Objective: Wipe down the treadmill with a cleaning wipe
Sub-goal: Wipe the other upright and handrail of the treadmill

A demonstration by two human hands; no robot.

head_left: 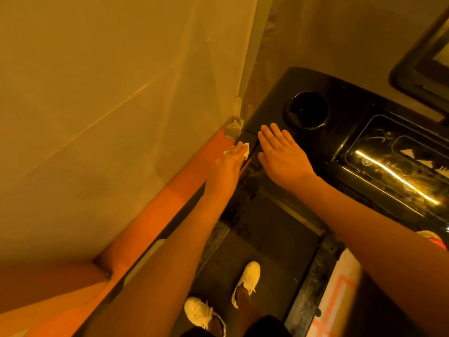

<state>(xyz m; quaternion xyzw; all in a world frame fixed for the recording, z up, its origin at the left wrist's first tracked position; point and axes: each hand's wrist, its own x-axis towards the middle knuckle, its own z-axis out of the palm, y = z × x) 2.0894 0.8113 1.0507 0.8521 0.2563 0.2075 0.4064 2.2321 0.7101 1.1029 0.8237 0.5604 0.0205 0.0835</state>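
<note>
Faced a bare wall at far left, with an orange strip along its foot. Pressed the wipe under the left hand at the console's left edge, hard against that strip. Held the fingers straight and flat over it, thumb hidden. Rested the right hand just beside, spread flat on the console, holding nothing, near the cup holder. Had not yet reached the display further right, judging by its smears. Stood with both shoes on the belt below.

Could have lost the wipe into the gap beside the strip, with flat fingers only and no pinch. Might have pushed grime into the seam rather than lifting it. Could have triggered the controls by sliding the right palm onto the display, with feet on the belt.
</note>
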